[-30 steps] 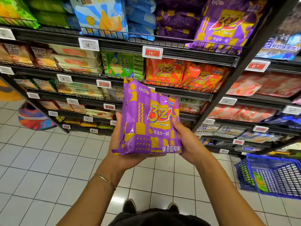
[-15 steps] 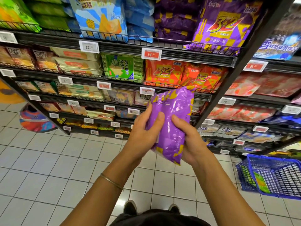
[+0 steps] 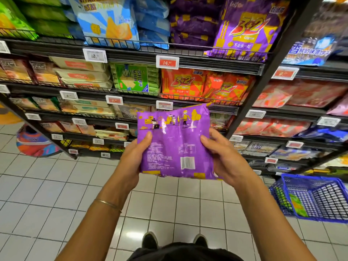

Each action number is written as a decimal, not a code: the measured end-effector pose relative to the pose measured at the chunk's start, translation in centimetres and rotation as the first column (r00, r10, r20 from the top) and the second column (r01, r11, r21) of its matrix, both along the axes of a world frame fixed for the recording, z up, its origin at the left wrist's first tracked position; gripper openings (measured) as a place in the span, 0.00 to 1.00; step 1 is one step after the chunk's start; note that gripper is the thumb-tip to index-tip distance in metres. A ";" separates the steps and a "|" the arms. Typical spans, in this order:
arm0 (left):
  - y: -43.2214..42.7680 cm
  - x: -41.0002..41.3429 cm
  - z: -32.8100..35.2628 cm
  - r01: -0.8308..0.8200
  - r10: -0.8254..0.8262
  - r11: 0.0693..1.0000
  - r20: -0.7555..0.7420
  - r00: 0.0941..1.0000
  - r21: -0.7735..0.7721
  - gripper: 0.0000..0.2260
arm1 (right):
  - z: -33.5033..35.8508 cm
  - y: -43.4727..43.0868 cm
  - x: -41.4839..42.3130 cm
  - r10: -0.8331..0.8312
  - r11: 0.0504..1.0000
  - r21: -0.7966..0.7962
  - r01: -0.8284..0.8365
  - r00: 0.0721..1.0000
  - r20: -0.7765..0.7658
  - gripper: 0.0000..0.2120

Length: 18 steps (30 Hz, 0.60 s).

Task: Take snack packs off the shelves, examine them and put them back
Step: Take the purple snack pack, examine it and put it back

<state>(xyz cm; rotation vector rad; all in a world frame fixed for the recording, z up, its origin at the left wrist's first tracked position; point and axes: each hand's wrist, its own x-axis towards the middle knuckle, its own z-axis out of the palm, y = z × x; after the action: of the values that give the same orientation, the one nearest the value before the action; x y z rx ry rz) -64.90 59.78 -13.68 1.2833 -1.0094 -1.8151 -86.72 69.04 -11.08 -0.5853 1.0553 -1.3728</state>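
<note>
Purple foil pack (image 3: 176, 146), back panel now toward the camera: barcode, fine print, small cartoon strip along the top seam. Half a second back, edge-on, mid-turn between the palms; a second back, front logo showing. So: flipped over, front to back. Held upright at chest height, out in front of the shelving (image 3: 188, 63), clear of every shelf, well above the tiled floor (image 3: 47, 194).

Left hand (image 3: 134, 159) gripping the left edge, thumb on the printed face, fingers hidden behind. Right hand (image 3: 226, 157) gripping the right edge likewise, thumb lying across the panel near the barcode. Both closed on the pack, neither slack. Thin bracelet (image 3: 108, 204) on the left wrist.

Matching purple packs (image 3: 243, 32) on the top shelf, upper right, probably the home slot. Orange packs (image 3: 205, 85) of the same brand one shelf lower. Blue basket (image 3: 316, 198) down at the right, on the floor, apart from the hands.

Reading of the step: examination under way, second face on view. Front already looked over, back being read. Remaining, by judgement: turn the pack front-out again, lift to the top shelf, seat behind the wire rail among its fellows. Risk there: slippery film, high reach, crowded row.
</note>
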 end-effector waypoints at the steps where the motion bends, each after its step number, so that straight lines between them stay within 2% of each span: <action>1: 0.1 0.1 0.0 -0.001 0.002 1.000 0.025 1.000 -0.029 0.20 | -0.3 -0.1 -0.1 -0.056 0.998 0.023 0.058 0.996 -0.069 0.22; 4: 0.8 -0.3 0.2 0.006 0.007 0.993 0.109 0.994 -0.117 0.15 | -1.3 -0.1 0.4 -0.121 0.988 0.055 0.147 0.937 -0.329 0.29; 6: 1.1 -0.6 0.5 -0.002 0.024 0.987 0.138 0.990 -0.160 0.16 | -1.6 -0.1 0.8 -0.127 0.986 0.049 0.161 0.901 -0.414 0.29; 11: 1.6 -0.6 0.8 -0.026 0.047 0.986 0.121 0.992 -0.167 0.17 | -0.9 -0.3 1.1 -0.084 0.993 0.041 0.114 0.888 -0.451 0.32; 15: 1.8 -0.7 1.0 -0.011 0.030 0.985 0.109 0.994 -0.170 0.18 | -1.2 -0.6 1.3 -0.110 0.988 0.042 0.146 0.877 -0.468 0.22; 18: 1.8 -0.8 0.8 -0.009 0.028 0.987 0.115 0.993 -0.159 0.18 | -1.4 -0.6 1.3 -0.112 0.989 0.029 0.142 0.879 -0.464 0.18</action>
<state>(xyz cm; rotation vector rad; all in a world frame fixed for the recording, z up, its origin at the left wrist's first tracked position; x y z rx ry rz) -65.65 61.55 -12.84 1.3085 -1.1765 -1.6261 -85.45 68.49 -12.49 -0.8349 1.5391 -1.3382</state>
